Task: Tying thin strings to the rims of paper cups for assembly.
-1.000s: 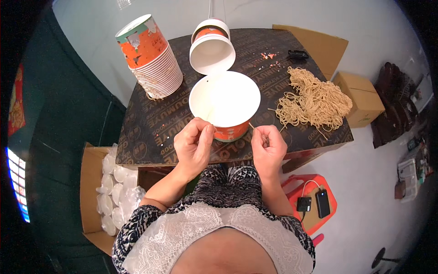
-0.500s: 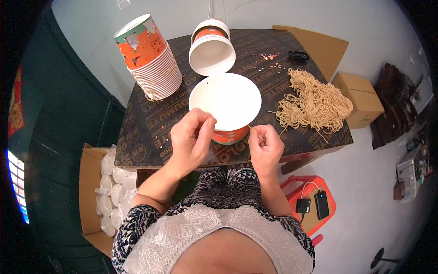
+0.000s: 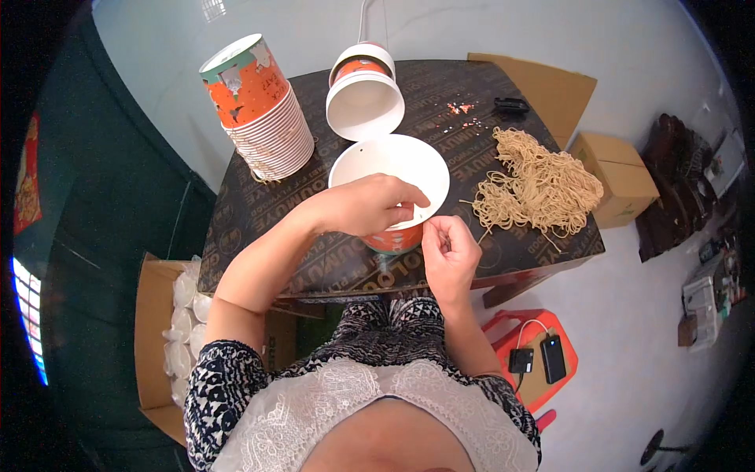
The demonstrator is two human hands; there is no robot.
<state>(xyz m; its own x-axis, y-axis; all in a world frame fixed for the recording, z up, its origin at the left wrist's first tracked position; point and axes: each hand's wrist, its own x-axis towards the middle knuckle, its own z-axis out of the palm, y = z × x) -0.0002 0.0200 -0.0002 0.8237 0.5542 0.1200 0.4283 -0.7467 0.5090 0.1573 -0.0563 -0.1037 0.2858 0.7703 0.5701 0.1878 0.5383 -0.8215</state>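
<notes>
Gripping the near rim of the white-lined orange paper cup at the dark table's front edge with left hand, right hand pinching shut beside it, risking tipping through uneven pull.

Pale grey floor, dark low table, cardboard boxes, red stool, dark green wall

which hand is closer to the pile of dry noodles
Right. The right hand sits at the table's near edge, just left of the noodle pile; the left hand is farther away, over the white bowl.
</notes>
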